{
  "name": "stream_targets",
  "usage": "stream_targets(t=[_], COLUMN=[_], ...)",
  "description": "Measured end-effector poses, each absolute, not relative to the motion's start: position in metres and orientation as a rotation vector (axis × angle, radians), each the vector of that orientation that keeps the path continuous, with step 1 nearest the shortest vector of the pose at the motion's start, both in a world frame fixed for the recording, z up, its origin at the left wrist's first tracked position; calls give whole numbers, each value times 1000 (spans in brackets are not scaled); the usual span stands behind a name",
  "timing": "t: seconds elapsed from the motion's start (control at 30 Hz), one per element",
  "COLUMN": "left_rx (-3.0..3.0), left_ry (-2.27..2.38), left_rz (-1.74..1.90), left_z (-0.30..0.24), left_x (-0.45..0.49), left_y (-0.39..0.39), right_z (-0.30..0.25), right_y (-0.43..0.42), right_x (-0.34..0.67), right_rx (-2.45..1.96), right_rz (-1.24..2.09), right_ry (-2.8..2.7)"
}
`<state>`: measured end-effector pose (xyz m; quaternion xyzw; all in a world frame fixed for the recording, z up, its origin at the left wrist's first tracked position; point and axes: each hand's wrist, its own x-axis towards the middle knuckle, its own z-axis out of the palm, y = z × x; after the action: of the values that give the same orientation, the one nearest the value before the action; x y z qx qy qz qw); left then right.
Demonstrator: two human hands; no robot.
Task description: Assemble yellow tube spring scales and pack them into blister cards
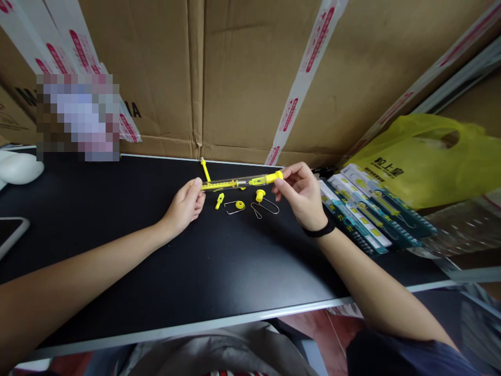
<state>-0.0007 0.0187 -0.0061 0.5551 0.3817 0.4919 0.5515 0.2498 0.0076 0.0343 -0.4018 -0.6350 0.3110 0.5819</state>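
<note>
A clear-tubed spring scale (229, 184) with yellow inner parts is held nearly level above the table, its right end slightly higher. My left hand (183, 206) is closed round the tube's left end. At the other end, the thumb and fingers of my right hand (302, 193) pinch the yellow cap (274, 177). Below the tube lie a small yellow clip-like piece (219, 201), a yellow ring (240, 205) beside a bent wire (230, 211), a yellow plug (260, 196), and a wire hook (273, 208). Behind the tube is a yellow rod (205, 169).
Boxes picturing spring scales (364, 209) lie right of my right hand, before a yellow plastic bag (422, 156). Tall cardboard cartons (242, 78) stand along the back of the black table (219, 271). A white rounded object (21, 168) and a white-edged device (11, 232) are at left.
</note>
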Motion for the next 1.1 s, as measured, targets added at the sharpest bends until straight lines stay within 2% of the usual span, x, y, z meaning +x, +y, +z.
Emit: stream_targets(t=[0.4,1.1], left_rx=[1349,1381], left_ry=[900,868], left_rz=[1162,1138], left_z=[-7,-9], left_x=[-1,-2], left_y=[19,18], right_z=[36,36], right_y=[11,11], right_x=[258,260], right_rx=[-894,-924], right_rz=[910,1038], right_ry=[-1556,-1605])
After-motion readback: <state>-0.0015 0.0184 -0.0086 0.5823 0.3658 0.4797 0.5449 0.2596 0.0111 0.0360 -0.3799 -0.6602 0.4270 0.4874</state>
